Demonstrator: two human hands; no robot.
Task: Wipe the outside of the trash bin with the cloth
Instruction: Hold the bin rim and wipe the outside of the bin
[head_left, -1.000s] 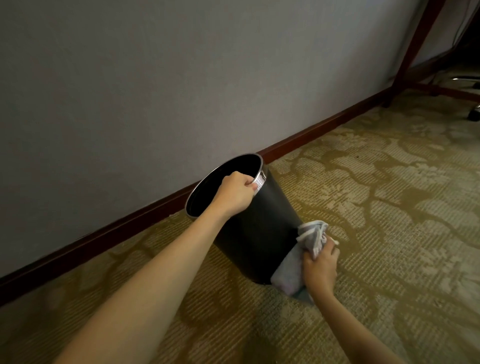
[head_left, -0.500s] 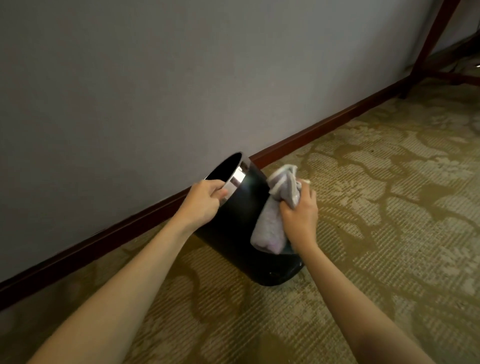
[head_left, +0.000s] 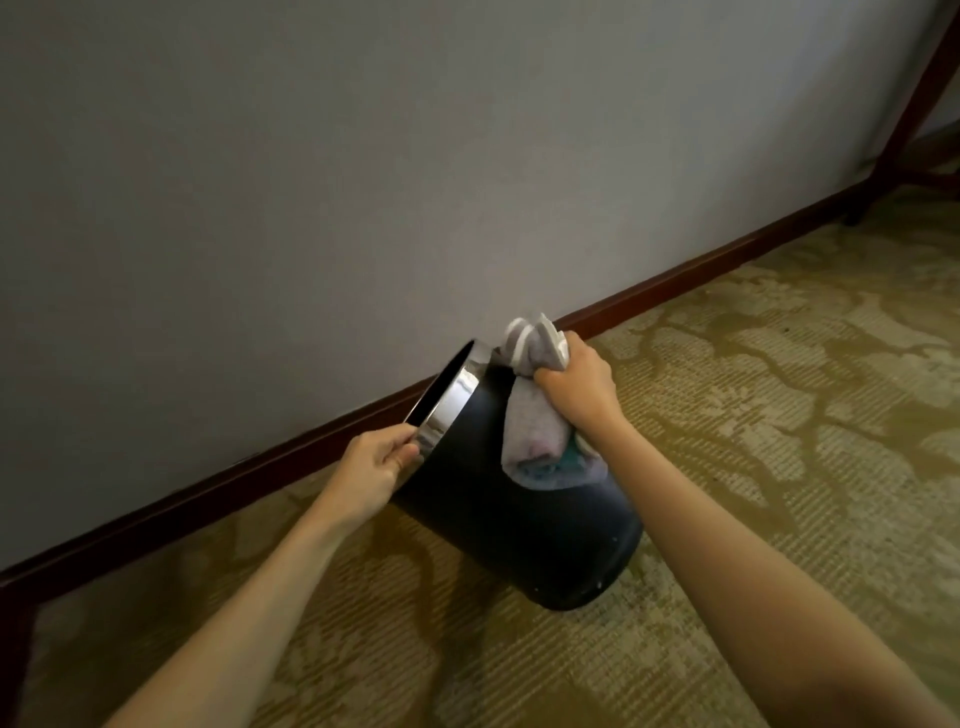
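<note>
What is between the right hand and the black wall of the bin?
In the head view, the cloth lies between the right hand and the bin.

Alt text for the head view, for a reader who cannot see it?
A person's left hand grips the shiny rim of a tilted black trash bin while the right hand presses a bunched grey cloth against its upper side. The bin stands on patterned carpet beside a wall.
</note>
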